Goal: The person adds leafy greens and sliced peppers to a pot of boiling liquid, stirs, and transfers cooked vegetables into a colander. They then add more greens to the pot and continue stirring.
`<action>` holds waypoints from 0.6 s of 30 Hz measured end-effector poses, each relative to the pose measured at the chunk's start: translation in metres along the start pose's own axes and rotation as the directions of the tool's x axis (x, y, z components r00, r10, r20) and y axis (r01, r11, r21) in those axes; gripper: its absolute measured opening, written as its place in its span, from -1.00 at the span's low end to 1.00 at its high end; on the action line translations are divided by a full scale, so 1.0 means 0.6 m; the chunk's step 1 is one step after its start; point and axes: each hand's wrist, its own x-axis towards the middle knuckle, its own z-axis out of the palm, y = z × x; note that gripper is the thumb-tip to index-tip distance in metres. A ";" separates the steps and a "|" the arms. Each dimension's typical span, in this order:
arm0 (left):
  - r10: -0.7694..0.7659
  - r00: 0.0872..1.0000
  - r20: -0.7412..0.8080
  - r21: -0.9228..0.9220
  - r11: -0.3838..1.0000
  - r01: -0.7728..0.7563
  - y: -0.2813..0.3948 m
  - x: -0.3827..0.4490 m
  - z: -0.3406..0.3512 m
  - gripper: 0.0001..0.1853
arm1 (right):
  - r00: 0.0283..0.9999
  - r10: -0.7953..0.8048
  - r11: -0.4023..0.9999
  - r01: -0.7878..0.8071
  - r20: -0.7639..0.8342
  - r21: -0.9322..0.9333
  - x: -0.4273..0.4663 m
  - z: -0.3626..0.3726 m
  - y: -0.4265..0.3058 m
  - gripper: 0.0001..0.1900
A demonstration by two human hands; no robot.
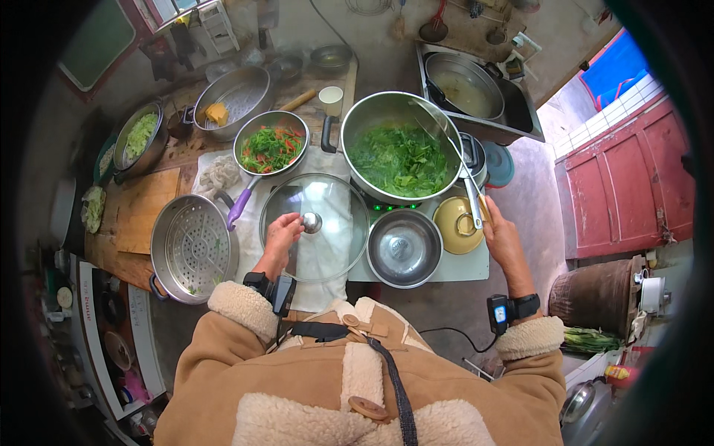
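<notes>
My left hand (283, 237) is at the round metal knob of a glass lid (334, 253), which lies on a white cloth (326, 295); whether the fingers grip the knob is unclear. My right hand (498, 223) holds the handle end of a long metal utensil (461, 156) that slants over the rim of a large steel pot. Chopped leafy greens (401, 161) fill the pot (365, 187), and light steam hangs over them. Before me stand a steel bowl (404, 248) and a yellow lid (446, 226). A purple-handled pan (270, 117) holds chopped greens and red pieces.
A perforated steamer pot (192, 245) stands at the left, near a wooden board (148, 209). Behind are a colander (242, 106) with a yellow piece, a bowl of shredded vegetable (139, 136) and a wooden rolling pin (298, 101). A sink (516, 108) holds another pan.
</notes>
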 end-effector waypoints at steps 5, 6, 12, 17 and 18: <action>0.003 1.000 0.018 0.010 1.000 -0.003 0.004 -0.004 0.005 -0.72 | 0.923 0.247 0.867 -0.346 0.295 0.359 0.006 0.055 -0.034 -0.42; 0.001 1.000 0.017 0.017 1.000 -0.002 0.005 -0.006 0.005 -0.71 | 0.892 0.258 0.790 -0.417 0.372 0.450 -0.001 0.051 -0.044 -0.42; -0.011 1.000 0.022 0.037 0.999 0.011 0.012 -0.007 0.008 -0.69 | 0.804 0.207 0.680 -0.528 0.558 0.509 -0.055 -0.025 -0.098 -0.41; -0.008 0.999 0.046 0.057 0.998 0.005 0.017 -0.001 0.017 -0.68 | 0.859 0.026 0.935 -0.203 0.512 0.292 -0.072 -0.031 -0.094 -0.46; -0.007 0.998 0.055 0.054 0.999 0.004 0.016 -0.003 0.017 -0.67 | 0.892 -0.005 0.963 -0.118 0.452 0.244 -0.068 -0.023 -0.089 -0.47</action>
